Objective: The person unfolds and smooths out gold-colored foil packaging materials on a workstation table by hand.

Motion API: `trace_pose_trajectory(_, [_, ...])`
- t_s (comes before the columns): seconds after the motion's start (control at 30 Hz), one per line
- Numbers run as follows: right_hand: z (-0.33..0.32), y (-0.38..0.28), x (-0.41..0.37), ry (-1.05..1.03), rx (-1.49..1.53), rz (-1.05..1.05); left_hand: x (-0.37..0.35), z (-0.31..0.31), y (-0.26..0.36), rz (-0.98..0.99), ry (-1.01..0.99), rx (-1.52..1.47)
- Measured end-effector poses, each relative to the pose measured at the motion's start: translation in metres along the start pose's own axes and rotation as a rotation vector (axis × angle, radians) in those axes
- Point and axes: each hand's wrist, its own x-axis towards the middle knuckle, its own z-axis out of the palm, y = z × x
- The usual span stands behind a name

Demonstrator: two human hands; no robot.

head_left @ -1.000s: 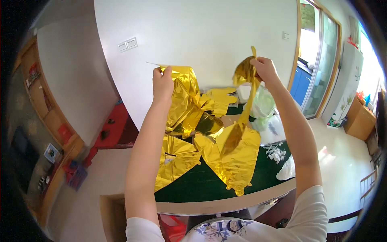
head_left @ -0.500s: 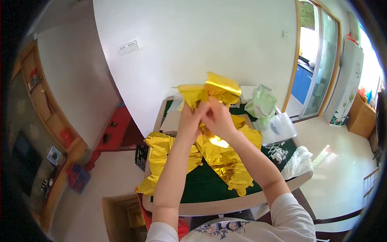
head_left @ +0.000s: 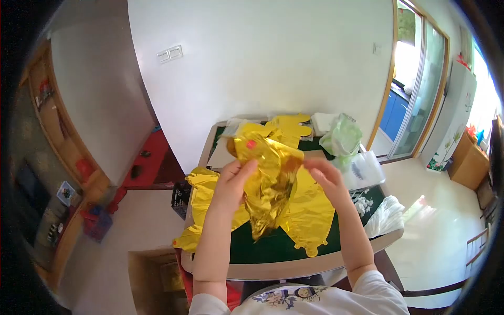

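Note:
A crumpled gold foil balloon [head_left: 269, 181], flat and without air, hangs over the middle of the table with a small red spot near its top left. My left hand [head_left: 232, 185] is closed on its left side, thumb on top. At its right edge, my right hand [head_left: 325, 174] pinches the foil between thumb and fingers. Beneath and around it lie more flat gold foil balloons: one at the left [head_left: 203, 191], one at the right [head_left: 311, 218] with a lobed lower edge, and one at the back [head_left: 289, 127].
The table [head_left: 262, 270] has a green top and a pale rim. On its right side are a green-white plastic bag [head_left: 342, 137], a clear plastic packet [head_left: 365, 170], white string [head_left: 362, 203] and a white bundle [head_left: 386, 216]. A cardboard box [head_left: 144, 278] stands on the floor at left.
Both hands were close together higher up in the foil. Now they are apart and lower, with the foil balloon spread between them.

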Motion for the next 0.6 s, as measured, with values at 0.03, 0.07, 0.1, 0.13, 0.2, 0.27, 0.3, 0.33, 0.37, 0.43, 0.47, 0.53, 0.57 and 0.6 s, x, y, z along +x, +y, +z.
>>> trace_pose_trajectory(0.03, [-0.001,0.001,-0.003,-0.026,-0.024,0.109,0.001,0.001,0.002,0.014,-0.075,0.105])
trace_pose_trajectory(0.07, [-0.002,0.002,-0.009,-0.049,-0.048,0.221,0.001,0.003,0.005,0.024,-0.151,0.211])
trace_pose_trajectory(0.1, [-0.003,0.004,-0.015,-0.071,-0.073,0.332,0.002,0.006,0.006,0.036,-0.227,0.316])
trace_pose_trajectory(0.13, [-0.004,0.021,-0.018,-0.086,-0.006,0.391,0.004,0.009,0.009,0.059,-0.275,0.341])
trace_pose_trajectory(0.2, [-0.002,0.045,-0.012,-0.169,0.446,0.270,0.007,0.014,0.014,0.097,-0.365,0.403])
trace_pose_trajectory(0.27, [0.008,0.034,-0.007,-0.057,0.700,0.180,0.012,0.015,0.021,0.148,-0.338,0.482])
trace_pose_trajectory(0.3, [0.017,0.012,-0.004,0.053,0.775,0.144,0.012,0.017,0.025,0.160,-0.305,0.501])
trace_pose_trajectory(0.33, [0.020,-0.010,0.007,0.059,0.851,0.093,0.013,0.018,0.029,0.172,-0.272,0.518])
trace_pose_trajectory(0.37, [0.016,-0.014,0.015,0.060,0.778,0.036,0.018,0.010,0.029,0.176,-0.251,0.566])
trace_pose_trajectory(0.43, [0.014,-0.031,0.026,0.061,0.718,-0.053,0.019,0.004,0.038,0.126,-0.200,0.618])
trace_pose_trajectory(0.47, [0.013,-0.042,0.031,0.061,0.649,-0.052,0.021,0.003,0.042,0.101,-0.172,0.641])
trace_pose_trajectory(0.53, [0.010,-0.063,0.042,0.064,0.508,-0.048,0.026,0.001,0.041,0.198,-0.169,0.554])
trace_pose_trajectory(0.57, [0.016,-0.077,0.047,0.138,0.297,-0.160,0.030,0.000,0.039,0.246,-0.168,0.509])
trace_pose_trajectory(0.6, [0.016,-0.084,0.056,0.178,0.221,-0.158,0.037,-0.004,0.032,0.374,-0.070,0.527])
